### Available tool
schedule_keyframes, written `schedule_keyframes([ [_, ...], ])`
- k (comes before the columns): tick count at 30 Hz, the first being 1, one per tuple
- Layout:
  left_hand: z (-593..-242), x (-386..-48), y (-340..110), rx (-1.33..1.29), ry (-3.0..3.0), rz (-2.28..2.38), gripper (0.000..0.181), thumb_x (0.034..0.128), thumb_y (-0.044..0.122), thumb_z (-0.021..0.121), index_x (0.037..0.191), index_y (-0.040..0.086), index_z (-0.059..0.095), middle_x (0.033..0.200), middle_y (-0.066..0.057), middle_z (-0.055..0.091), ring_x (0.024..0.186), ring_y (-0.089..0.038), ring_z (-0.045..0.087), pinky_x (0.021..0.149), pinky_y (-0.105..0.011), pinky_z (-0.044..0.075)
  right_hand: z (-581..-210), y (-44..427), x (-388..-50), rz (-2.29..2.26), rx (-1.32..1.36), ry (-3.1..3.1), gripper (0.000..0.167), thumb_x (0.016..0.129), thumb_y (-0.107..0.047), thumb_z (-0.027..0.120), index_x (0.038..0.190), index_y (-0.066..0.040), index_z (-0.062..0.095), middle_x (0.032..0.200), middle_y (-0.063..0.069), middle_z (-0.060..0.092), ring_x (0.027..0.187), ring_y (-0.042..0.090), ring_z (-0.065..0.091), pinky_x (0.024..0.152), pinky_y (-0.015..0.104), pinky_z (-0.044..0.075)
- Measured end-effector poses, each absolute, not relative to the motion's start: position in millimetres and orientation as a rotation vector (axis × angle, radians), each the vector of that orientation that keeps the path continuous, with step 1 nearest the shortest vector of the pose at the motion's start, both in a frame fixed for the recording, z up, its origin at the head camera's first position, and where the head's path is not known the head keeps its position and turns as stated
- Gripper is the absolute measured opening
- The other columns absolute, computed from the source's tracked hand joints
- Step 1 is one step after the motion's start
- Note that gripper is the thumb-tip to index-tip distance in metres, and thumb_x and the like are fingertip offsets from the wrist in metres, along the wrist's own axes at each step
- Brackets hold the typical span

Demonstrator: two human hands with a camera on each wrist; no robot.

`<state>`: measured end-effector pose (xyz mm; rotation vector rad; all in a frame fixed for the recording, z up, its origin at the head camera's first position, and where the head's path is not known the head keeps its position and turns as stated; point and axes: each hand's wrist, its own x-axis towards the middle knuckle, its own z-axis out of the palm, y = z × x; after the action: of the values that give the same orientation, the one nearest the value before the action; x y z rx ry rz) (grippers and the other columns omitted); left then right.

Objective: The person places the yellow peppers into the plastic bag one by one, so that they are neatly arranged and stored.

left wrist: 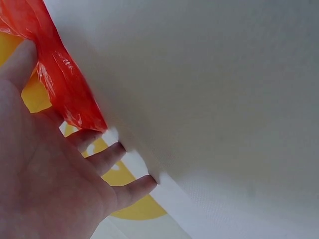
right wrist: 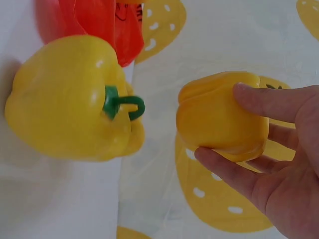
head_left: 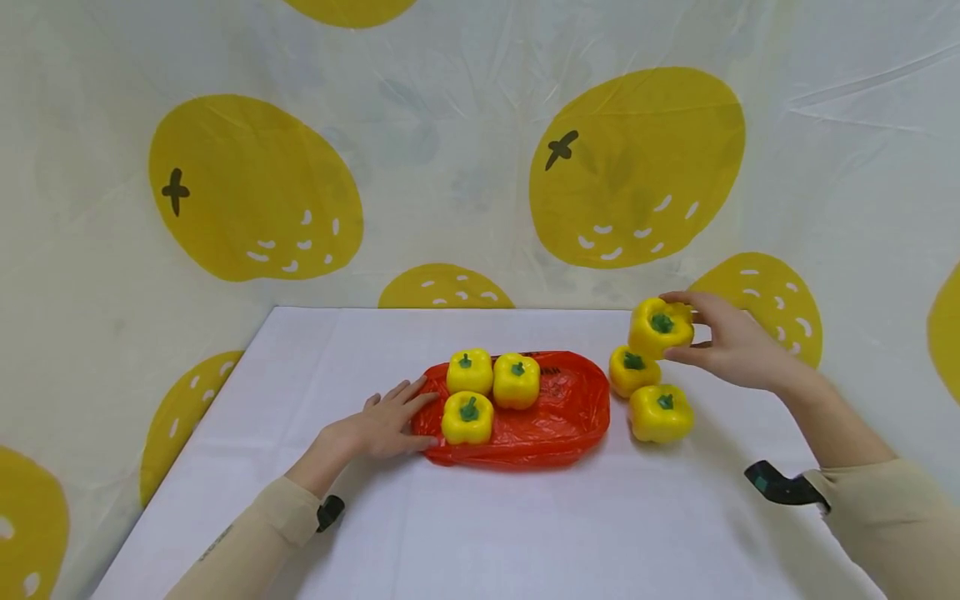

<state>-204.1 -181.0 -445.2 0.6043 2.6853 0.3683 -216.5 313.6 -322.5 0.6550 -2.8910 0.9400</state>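
Nearest to us, a beige fabric left sleeve (head_left: 240,537) and a beige fabric right sleeve (head_left: 892,508) reached in over the white-topped table (head_left: 480,542). Beyond them, to the left, the left hand (head_left: 382,427) touched the left end of an oblong of glossy, crinkled red plastic film (head_left: 566,417), its fingers spread and nearly straight; we could not see what lay under the film. On the left part of that red plastic we saw a blocky yellow bell pepper with a green stem (head_left: 467,419) and, just behind it, two matching yellow peppers side by side, one left (head_left: 470,372) and one right (head_left: 517,383). To the right of the film, on the table, was another yellow bell pepper (head_left: 660,414), with a farther yellow pepper (head_left: 633,373) just beside the film's right edge.

At the far right, the right hand (head_left: 720,343) gripped a sixth yellow pepper (head_left: 656,329) between thumb and fingers; whether it touched the one below, we could not tell. With three peppers resting on the film, one in hand and two on the table, neither of them held, we judged the work about halfway, though which way the peppers were being moved was not plain. Farthest off hung a whitish sheet (head_left: 450,183) printed with big yellow fruits.
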Motion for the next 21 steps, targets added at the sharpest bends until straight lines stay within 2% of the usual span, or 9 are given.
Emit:
schedule_keyframes([
  [5, -443.8, -203.0, -181.1, 0.612, 2.69, 0.378, 0.083, 0.0942, 0.059, 0.064, 0.162, 0.02, 0.034, 0.171, -0.01, 0.013, 0.154, -0.04, 0.013, 0.115, -0.073, 0.014, -322.6, 300.3, -213.3, 0.961, 0.731, -2.879, 0.07, 0.091, -0.008, 0.079, 0.15, -0.003, 0.042, 0.147, 0.019, 0.046, 0.127, 0.041, 0.047, 0.09, 0.056, 0.056],
  [12, -445.8, -203.0, -181.2, 0.606, 2.686, 0.374, 0.083, 0.0945, 0.059, 0.064, 0.162, 0.022, 0.033, 0.171, -0.008, 0.013, 0.155, -0.039, 0.012, 0.116, -0.072, 0.014, -325.6, 283.3, -208.0, 0.979, 0.8, -2.887, 0.07, 0.09, -0.007, 0.079, 0.15, -0.004, 0.043, 0.147, 0.018, 0.045, 0.126, 0.042, 0.047, 0.085, 0.046, 0.06],
  [21, -448.8, -206.2, -182.0, 0.614, 2.699, 0.373, 0.084, 0.0927, 0.061, 0.064, 0.161, 0.022, 0.035, 0.171, -0.008, 0.014, 0.154, -0.039, 0.013, 0.114, -0.073, 0.016, -329.0, 266.0, -199.4, 1.054, 0.825, -2.882, 0.068, 0.089, -0.003, 0.079, 0.148, -0.005, 0.045, 0.147, 0.015, 0.047, 0.127, 0.038, 0.048, 0.086, 0.047, 0.059],
])
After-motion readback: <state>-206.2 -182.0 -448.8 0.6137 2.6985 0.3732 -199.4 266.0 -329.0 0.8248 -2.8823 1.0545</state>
